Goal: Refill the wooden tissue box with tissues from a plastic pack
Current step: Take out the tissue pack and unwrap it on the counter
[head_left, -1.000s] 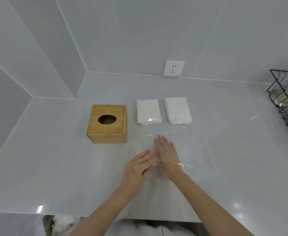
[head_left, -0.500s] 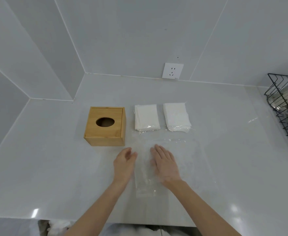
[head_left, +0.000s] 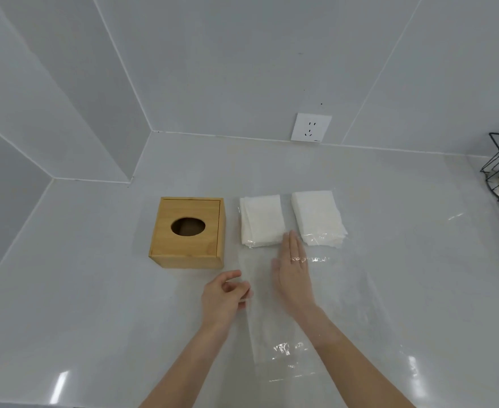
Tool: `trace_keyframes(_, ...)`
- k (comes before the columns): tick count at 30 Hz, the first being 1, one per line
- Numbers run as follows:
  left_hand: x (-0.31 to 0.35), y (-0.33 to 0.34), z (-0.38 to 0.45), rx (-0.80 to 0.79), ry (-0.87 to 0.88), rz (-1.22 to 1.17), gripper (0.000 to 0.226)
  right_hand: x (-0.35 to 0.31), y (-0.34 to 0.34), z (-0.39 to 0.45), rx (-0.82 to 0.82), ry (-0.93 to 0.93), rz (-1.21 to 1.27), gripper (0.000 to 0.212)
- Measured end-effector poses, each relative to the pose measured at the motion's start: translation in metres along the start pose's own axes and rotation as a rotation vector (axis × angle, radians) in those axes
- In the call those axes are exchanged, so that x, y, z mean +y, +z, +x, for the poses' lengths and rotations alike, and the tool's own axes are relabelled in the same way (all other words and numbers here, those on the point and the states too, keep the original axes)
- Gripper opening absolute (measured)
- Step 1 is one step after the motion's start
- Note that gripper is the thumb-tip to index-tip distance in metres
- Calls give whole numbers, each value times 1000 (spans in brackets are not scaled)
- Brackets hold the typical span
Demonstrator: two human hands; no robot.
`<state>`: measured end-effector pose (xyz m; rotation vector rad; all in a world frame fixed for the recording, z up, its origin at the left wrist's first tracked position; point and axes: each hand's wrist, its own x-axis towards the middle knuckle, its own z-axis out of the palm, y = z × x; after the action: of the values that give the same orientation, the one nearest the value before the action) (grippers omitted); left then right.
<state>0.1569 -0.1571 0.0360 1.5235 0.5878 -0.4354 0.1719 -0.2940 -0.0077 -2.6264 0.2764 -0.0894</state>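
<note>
Right hand (head_left: 294, 275) flat on the clear plastic wrap (head_left: 274, 346), fingers spread wide — left hand (head_left: 223, 298) curled, seemingly pinching its edge, near the wooden box (head_left: 188, 231).

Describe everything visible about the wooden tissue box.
The wooden tissue box is a light, honey-coloured cube with visible grain. Its top panel has a dark oval opening in the middle with no tissue poking out, and thin seams run along the back and right edges of the top. It stands upright on the white counter, closed, left of two stacks of white tissues, apart from them. Neither the left hand nor the right hand touches it.
</note>
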Motion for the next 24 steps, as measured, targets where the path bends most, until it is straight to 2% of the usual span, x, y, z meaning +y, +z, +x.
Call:
trace_keyframes(2, -1, -1, 0, -10, -19, 2, 23, -4, 2, 9, -18, 1, 6, 59)
trace_keyframes(6, -1, -1, 1, -29, -44, -12, 22, -5, 12, 26, 77, 16, 88, 43)
trace_keyframes(8, 0, -1, 1, -31, -54, -19, 18, -17, 9, 31, 152, 97, 184, 47)
trace_keyframes(10, 1, 0, 1, -31, -69, -16, 13, -24, 8, 36, 147, 183, 232, 50)
trace_keyframes(14, 1, -1, 3, -30, -79, -22, 9, -28, 13, 44, 165, 309, 218, 41)
trace_keyframes(19, 2, -1, 4, -30, -68, -13, 4, -36, 3, 54, 151, 524, 624, 49)
trace_keyframes(22, 3, -2, 5, -17, -55, 1, 3, -33, -4, 53, 62, 536, 720, 20)
trace_keyframes(24, 3, -2, 6, -3, -45, 6, 3, -30, -8, 47, -5, 538, 783, 16)
